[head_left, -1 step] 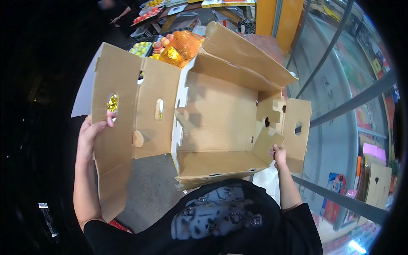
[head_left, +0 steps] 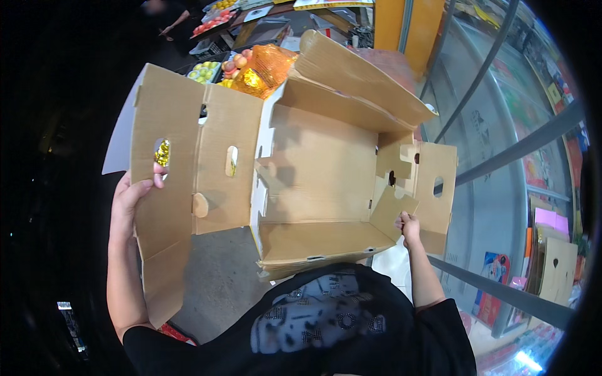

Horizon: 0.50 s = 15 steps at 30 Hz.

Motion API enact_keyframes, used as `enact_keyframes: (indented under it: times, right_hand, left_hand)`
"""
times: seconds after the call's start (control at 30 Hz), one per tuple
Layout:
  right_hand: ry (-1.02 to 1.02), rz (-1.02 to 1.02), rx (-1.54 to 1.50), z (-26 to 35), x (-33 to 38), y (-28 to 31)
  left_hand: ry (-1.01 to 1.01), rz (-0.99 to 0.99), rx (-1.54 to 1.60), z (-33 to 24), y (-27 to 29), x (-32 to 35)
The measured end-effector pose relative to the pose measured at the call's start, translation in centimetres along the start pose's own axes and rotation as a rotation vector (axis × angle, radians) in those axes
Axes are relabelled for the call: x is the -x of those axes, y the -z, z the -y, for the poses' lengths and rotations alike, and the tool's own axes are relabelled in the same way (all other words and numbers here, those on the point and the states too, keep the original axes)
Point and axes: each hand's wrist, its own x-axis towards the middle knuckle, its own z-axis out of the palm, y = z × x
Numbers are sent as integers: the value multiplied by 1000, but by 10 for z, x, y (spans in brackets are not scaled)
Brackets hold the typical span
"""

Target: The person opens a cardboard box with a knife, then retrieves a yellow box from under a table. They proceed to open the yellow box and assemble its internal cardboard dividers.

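A brown cardboard box [head_left: 326, 166] lies opened out before me, its inside facing up and its side panels folded outward. My left hand [head_left: 130, 195] grips the edge of the outer left panel [head_left: 164, 207], with a fingertip showing through the oval hand hole. Closed on a small corner flap [head_left: 394, 208] at the near right of the box is my right hand [head_left: 409, 227]. The right end panel [head_left: 437, 188], with its own hand hole, stands out beside that hand. The far panel [head_left: 364, 72] tilts up and away.
Behind the box are an orange mesh bag of fruit [head_left: 273, 66] and trays of green fruit [head_left: 204, 72]. A grey metal-framed glass case [head_left: 489, 144] runs along the right, with flattened cardboard [head_left: 557, 269] beside it. A person [head_left: 169, 22] stands at the far left.
The view has shifted very slightly, so the box and both hands appear a little further left. My grips on the cardboard are the same.
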Motion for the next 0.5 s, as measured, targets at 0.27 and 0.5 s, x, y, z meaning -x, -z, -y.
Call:
enact_keyframes:
  times: [0.27,0.5]
  right_hand:
    - [-72,58,-101,15,6,-25]
    - [-91,-63,-233,-34,18,0]
  left_hand:
    - [29,-23,-23,-6,-16,5]
    - [55,-45,17,-5,-22,2]
